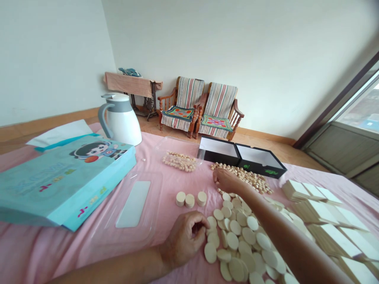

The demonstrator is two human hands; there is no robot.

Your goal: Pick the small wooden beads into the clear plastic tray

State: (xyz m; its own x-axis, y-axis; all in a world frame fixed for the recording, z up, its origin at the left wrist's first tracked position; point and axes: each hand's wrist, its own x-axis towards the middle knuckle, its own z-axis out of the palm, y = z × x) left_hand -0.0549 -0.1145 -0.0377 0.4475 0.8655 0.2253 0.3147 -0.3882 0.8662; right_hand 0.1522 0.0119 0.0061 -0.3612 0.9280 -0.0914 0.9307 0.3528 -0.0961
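My left hand [187, 238] rests at the left edge of a pile of round wooden discs [235, 227]. Its fingers curl round toward the thumb, and I cannot make out anything between them. Farther forward, my right hand [224, 180] reaches to the left end of a heap of small wooden beads [251, 178]. Its fingers are closed and point down, with the tips hidden. Between the hands and a little left, three short stacks of discs [190, 200] stand in a row on the pink cloth [174, 182].
A clear plastic container [166, 144] holds more beads. Its clear lid [154, 205] lies near a turquoise box [89, 173]. Behind stand a white jug [126, 124] and black open boxes [260, 167]. Stacked wooden squares [322, 213] fill the right side.
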